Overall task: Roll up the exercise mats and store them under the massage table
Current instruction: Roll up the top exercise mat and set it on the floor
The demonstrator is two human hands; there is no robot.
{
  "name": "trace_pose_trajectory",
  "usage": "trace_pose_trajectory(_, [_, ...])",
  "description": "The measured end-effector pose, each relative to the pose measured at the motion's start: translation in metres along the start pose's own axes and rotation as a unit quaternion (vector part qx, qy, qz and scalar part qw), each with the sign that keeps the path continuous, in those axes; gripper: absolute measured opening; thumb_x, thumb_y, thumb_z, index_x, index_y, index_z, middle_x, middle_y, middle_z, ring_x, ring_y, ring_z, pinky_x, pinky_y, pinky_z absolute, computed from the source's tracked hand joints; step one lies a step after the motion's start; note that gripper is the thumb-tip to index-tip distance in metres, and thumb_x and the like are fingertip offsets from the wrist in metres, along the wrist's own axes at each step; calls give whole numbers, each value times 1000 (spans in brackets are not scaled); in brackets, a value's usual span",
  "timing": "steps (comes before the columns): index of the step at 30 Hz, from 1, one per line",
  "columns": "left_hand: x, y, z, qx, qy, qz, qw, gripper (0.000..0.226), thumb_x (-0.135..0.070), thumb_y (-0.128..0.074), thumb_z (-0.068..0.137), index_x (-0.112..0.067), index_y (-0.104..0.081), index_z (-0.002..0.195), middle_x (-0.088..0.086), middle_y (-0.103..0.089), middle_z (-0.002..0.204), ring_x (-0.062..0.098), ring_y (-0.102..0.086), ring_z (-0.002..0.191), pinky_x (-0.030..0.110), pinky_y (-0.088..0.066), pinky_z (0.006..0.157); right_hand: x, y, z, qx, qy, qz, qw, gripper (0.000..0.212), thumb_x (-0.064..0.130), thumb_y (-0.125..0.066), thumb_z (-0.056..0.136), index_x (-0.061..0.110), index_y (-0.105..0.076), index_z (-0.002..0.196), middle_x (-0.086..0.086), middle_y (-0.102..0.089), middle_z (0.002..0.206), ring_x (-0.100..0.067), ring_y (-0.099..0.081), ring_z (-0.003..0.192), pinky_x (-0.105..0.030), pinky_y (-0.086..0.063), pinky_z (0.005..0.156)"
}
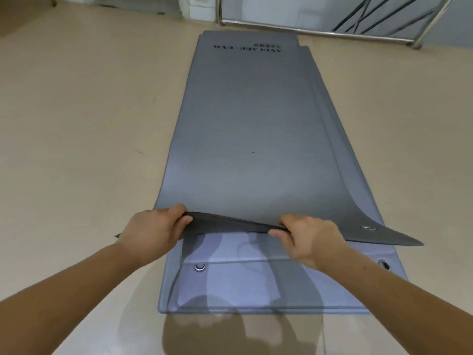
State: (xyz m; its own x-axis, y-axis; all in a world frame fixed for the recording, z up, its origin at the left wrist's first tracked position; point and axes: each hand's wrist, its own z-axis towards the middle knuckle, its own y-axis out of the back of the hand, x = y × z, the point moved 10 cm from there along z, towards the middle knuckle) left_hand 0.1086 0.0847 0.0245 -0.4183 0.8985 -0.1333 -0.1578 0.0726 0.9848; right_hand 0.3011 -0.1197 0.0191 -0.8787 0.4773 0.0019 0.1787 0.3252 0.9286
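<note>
Grey exercise mats lie stacked on the beige floor, running away from me. The top mat (250, 129) has black lettering at its far end, and its near edge is lifted off the stack. My left hand (151, 231) grips that near edge at the left, and my right hand (311, 239) grips it at the right. The edge sags between them, and its right corner with a metal eyelet sticks out flat. Beneath it a lower mat (256, 288) lies flat, with eyelets at its near corners.
The massage table frame (320, 32), with chrome legs and black cross cables, stands just beyond the mats' far end. Bare floor (76, 111) spreads to the left and right of the mats. A white door frame base is at the back.
</note>
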Motion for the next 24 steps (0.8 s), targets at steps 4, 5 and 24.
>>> trace_pose_trajectory(4, [-8, -1, -4, 75, -18, -29, 997, 56, -64, -16, 98, -28, -57, 90, -2, -65, 67, 27, -58, 56, 34, -41, 52, -16, -4, -3, 60, 21, 86, 994, 46, 55, -42, 110, 14, -63, 103, -14, -72, 115, -36, -65, 109, -39, -43, 81])
trace_pose_trajectory(5, [-11, 1, -2, 102, -14, -51, 993, 51, -64, -19, 100, -29, -55, 88, -4, -61, 66, 20, -54, 57, 33, -41, 54, -21, 4, -1, 70, 13, 116, 991, 49, 56, -44, 109, 13, -66, 101, -13, -73, 109, -34, -66, 103, -39, -45, 80])
trace_pose_trajectory(24, [-103, 8, -65, 65, -151, 44, 985, 93, -68, -72, 76, -7, -61, 145, 24, -46, 160, 45, -45, 147, 66, -36, 116, -38, 17, 26, 45, -88, 0, 995, 71, 87, -31, 93, 23, -60, 104, 0, -58, 106, -27, -55, 119, -50, -34, 115])
